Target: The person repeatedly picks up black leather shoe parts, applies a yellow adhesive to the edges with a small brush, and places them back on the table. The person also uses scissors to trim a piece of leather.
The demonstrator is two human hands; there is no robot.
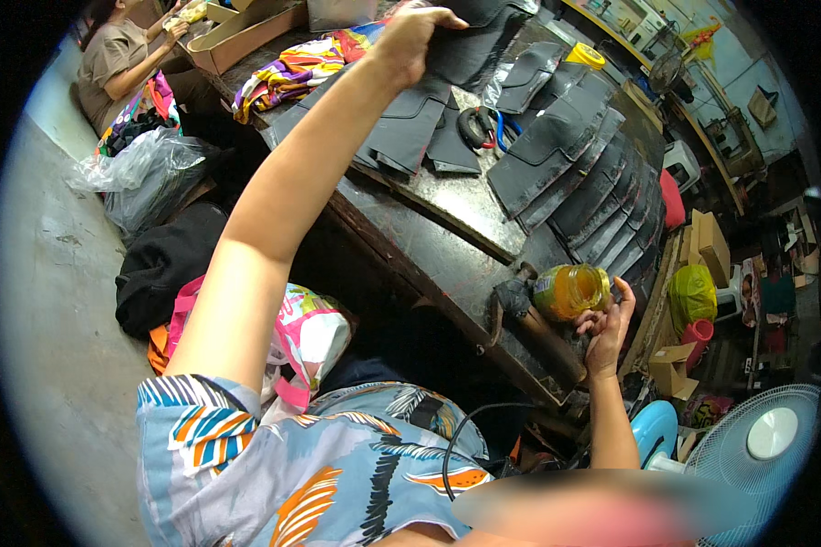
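While the person leans over the long dark worn workbench (pixel 447 246), the left hand (pixel 409 41) is stretched far out across it, fingers closed in a pinch on the edge of a dark grey cut piece of stiff fabric (pixel 470 46) that lies at the far end of the bench. That piece sits on top of other dark grey pieces (pixel 410 128) spread flat just below it. Nearer the person's right, a row of similar dark grey panels (pixel 593 191) overlaps like roof tiles along the bench's right half. Between the two groups lie black-handled scissors (pixel 477 128), touching the edge of the flat pieces.

The right hand (pixel 607 328) is low at the near right edge of the bench, fingers curled around the bottom of a round clear jar of yellow-amber glue (pixel 572 292), which is tipped on its side. Just beside the jar, a dark-headed brush with a wooden handle (pixel 538 324) rests on the bench's edge.

Further off, a multicoloured patterned cloth (pixel 292 73) lies at the far left corner of the bench, next to an open cardboard box (pixel 246 32). Another person in a brown shirt (pixel 109 64) sits beyond it with their hands near the box. A pale blue electric fan (pixel 762 447) stands at the lower right.
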